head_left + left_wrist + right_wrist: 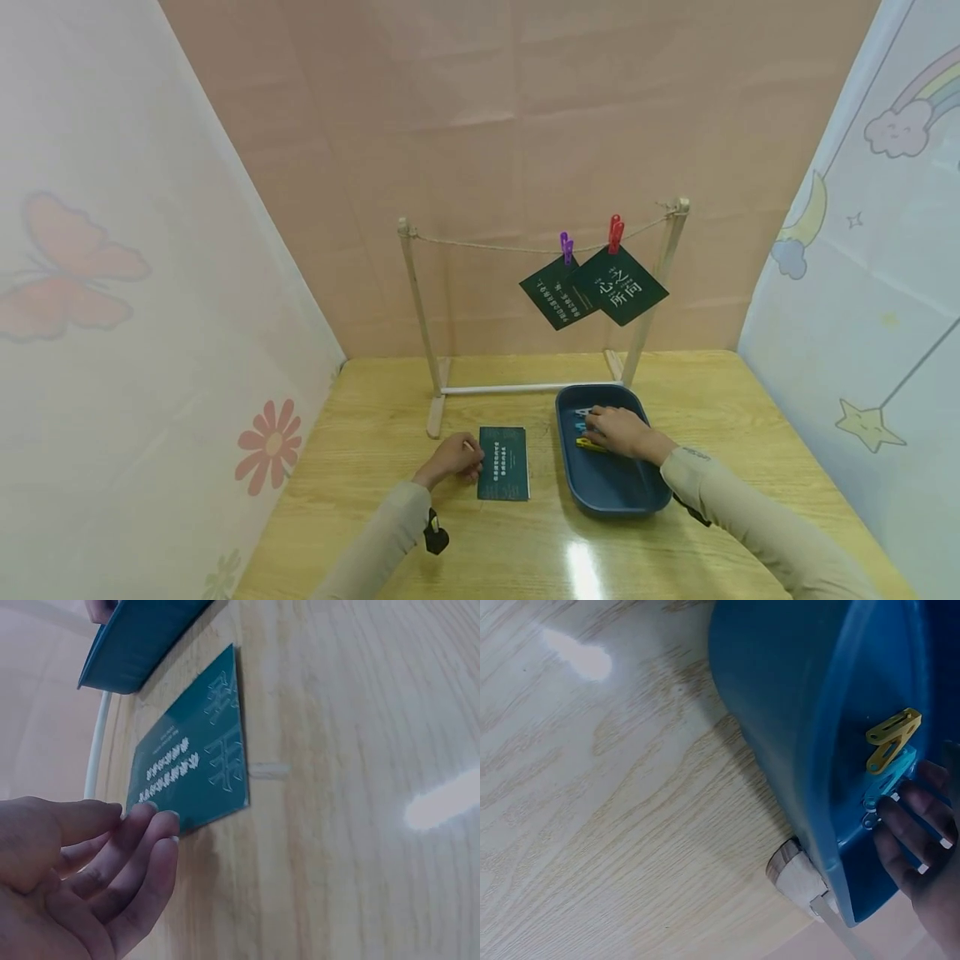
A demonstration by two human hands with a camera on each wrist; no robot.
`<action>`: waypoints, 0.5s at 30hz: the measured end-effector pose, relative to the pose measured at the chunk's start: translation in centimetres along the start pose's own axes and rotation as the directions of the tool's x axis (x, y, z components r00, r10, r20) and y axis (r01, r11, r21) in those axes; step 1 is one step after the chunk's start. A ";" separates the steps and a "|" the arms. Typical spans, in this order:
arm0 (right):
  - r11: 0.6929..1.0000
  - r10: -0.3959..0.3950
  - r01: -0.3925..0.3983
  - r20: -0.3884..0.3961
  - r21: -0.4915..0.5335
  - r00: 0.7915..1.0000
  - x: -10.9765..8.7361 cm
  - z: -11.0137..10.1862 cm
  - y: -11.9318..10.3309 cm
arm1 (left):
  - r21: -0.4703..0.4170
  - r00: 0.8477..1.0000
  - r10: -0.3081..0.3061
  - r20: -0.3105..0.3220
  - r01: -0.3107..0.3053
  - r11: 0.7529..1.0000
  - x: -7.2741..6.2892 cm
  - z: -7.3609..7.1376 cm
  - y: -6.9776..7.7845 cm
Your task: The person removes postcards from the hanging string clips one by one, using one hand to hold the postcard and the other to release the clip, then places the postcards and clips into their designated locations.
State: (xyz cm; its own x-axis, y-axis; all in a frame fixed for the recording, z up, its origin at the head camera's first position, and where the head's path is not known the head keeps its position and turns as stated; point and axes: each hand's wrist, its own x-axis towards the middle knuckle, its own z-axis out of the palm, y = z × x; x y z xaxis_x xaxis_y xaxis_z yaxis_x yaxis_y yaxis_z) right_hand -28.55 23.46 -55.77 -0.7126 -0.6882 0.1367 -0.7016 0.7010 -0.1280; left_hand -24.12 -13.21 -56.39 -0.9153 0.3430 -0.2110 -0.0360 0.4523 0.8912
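Left side of desk [360,483]: left hand [454,457], fingers loose and half-curled. Green card stack [503,463] just right of those fingertips; contact unclear. Farther right, blue tray [617,492]. Inside, yellow clip [590,445] and light-blue clip [890,777] near fingertips of right hand [622,432], fingers relaxed, slightly spread; touch uncertain.

We see a dark green card [504,477] with white lettering flat on the surface [525,542], left of the blue tray [615,493]; in that tray, our yellow clip [893,739] lies on its side, just near of a light-blue clip [891,777].
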 end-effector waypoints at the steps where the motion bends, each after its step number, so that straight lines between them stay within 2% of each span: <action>1: 1.000 -0.002 0.002 -0.013 0.002 1.000 -0.1 0.0 0.0 | -0.014 1.000 0.007 -0.004 -0.007 1.000 0.1 0.1 0.1; 9: 1.000 -0.009 0.011 -0.150 0.013 0.989 -0.1 -0.1 -0.1 | -0.054 0.998 0.055 -0.042 -0.057 0.997 1.0 0.6 1.1; 15: 0.998 -0.041 0.024 -0.296 -0.062 0.954 0.2 -0.3 -0.1 | -0.021 0.993 0.096 -0.065 -0.098 0.995 1.7 1.0 1.7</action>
State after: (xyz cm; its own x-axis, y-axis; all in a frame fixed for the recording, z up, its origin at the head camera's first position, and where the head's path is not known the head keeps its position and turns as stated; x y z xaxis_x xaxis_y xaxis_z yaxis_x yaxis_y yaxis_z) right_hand -28.66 23.33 -55.46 -0.6489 -0.6303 0.4262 -0.7164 0.6948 -0.0632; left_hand -25.30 -11.06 -55.64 -0.9388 0.3303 -0.0976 0.0451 0.3989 0.9159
